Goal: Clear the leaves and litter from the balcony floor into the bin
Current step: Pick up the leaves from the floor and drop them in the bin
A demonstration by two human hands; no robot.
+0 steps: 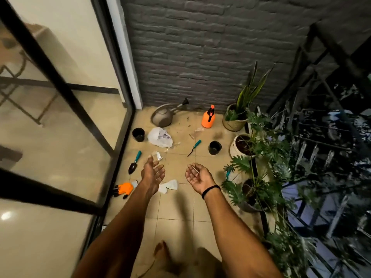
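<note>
Both my arms reach out over the tiled balcony floor (176, 205). My left hand (153, 173) is open, fingers straight, holding nothing. My right hand (197, 177) is palm up with loosely curled fingers and holds nothing that I can make out. Litter lies ahead: a crumpled white paper (169, 185) just beyond my left wrist, a small silvery wrapper (157, 156) past my left fingertips, a white plastic bag (160, 137) farther on, and clear plastic scraps (197, 132) near the back. Small dark leaf bits (188, 119) dot the tiles by the wall. No bin is in view.
A glass door (66, 121) bounds the left side, a brick wall (210, 53) the back. Potted plants (255, 157) and a black railing (321, 137) line the right. On the floor: watering can (163, 117), orange sprayer (208, 118), two black pots (138, 134) (215, 147), trowel (135, 162), hand fork (194, 147), orange glove (125, 188).
</note>
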